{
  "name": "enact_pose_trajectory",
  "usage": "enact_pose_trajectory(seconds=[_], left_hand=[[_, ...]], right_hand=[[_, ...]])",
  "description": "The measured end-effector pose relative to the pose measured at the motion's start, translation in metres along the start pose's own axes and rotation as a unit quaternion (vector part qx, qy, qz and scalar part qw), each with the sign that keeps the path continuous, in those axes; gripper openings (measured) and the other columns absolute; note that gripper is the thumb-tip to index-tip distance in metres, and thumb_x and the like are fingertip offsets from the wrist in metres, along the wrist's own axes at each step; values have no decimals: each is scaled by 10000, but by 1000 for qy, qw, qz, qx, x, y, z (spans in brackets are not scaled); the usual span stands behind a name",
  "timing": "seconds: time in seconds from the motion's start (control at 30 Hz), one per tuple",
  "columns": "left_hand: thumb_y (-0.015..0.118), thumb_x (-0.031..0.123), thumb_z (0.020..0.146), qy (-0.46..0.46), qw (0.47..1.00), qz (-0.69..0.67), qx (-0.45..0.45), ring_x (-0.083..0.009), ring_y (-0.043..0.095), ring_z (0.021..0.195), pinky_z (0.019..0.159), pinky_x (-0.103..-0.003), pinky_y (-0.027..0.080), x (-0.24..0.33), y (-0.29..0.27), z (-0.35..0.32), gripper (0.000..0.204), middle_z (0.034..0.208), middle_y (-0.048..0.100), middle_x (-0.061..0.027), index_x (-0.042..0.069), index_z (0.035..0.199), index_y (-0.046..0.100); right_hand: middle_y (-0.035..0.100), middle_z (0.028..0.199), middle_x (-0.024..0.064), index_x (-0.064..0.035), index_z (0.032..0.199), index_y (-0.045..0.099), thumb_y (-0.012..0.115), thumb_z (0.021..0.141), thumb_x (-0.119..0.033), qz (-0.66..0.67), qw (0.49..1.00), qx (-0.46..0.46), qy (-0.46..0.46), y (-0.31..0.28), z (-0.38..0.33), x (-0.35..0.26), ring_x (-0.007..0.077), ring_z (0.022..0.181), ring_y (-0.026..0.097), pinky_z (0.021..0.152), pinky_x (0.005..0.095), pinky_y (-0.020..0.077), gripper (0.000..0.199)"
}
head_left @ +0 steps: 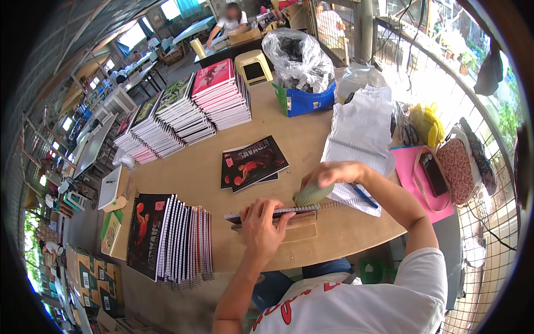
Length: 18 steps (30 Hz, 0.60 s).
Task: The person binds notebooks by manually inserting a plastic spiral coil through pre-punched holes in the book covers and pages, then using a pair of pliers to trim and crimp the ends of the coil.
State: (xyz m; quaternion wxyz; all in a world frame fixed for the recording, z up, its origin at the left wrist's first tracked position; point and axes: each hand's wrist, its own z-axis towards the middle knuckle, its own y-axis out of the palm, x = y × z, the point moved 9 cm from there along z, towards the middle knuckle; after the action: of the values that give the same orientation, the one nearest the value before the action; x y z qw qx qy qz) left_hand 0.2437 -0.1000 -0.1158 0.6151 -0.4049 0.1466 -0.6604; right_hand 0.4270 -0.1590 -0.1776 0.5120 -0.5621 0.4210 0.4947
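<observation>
Near the table's front edge, my left hand (pixel 261 222) pinches a spiral notebook (pixel 297 210) standing on edge, its bound side up. A thin wire coil (pixel 336 205) runs out past the notebook's right end. My right hand (pixel 328 175), smeared by motion, is closed on a grey-green rounded piece (pixel 312 193) whose kind I cannot make out. That piece is right against the notebook's coil side, behind it. Beyond my hands lie two dark-covered notebooks (pixel 253 164), one partly over the other.
Tall stacks of spiral notebooks (pixel 222 94) stand at the far left; a leaning row (pixel 181 239) is at near left. A blue box (pixel 311 100) holds a clear plastic bag. Lined paper (pixel 359 133), a blue pen (pixel 364 195) and a pink folder (pixel 414 172) lie right. Another person (pixel 231 25) sits farther back.
</observation>
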Motion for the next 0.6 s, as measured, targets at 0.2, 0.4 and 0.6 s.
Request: enact_pose_trajectory(seconds=[0.2,0.4,0.6], left_hand=[[825,307,800,-15,1000,-10,-21,-239,619,859,818,-392,405,-4,3,-3,311,902,634,-1,131,954,621],[844,325,768,-15,1000,11,14,-205,612,862,935,-398,372,-14,-12,-5,311,881,639,19,153,920,635],[832,380,776,-40,998,46,3,-211,600,845,1034,-442,294,-16,-17,-6,298,824,634,38,159,839,642]], right_hand=[[674,1160,250,88,1105,702,586,900,-566,-133,988,-21,76,9,16,5,336,1073,624,973,408,446,695],[702,1118,210,101,1119,695,597,900,-583,-34,999,2,28,2,17,-6,307,1087,627,979,411,433,725],[708,1079,178,106,1142,682,596,894,-571,-160,984,-9,80,1,22,8,297,1046,621,966,413,439,727]])
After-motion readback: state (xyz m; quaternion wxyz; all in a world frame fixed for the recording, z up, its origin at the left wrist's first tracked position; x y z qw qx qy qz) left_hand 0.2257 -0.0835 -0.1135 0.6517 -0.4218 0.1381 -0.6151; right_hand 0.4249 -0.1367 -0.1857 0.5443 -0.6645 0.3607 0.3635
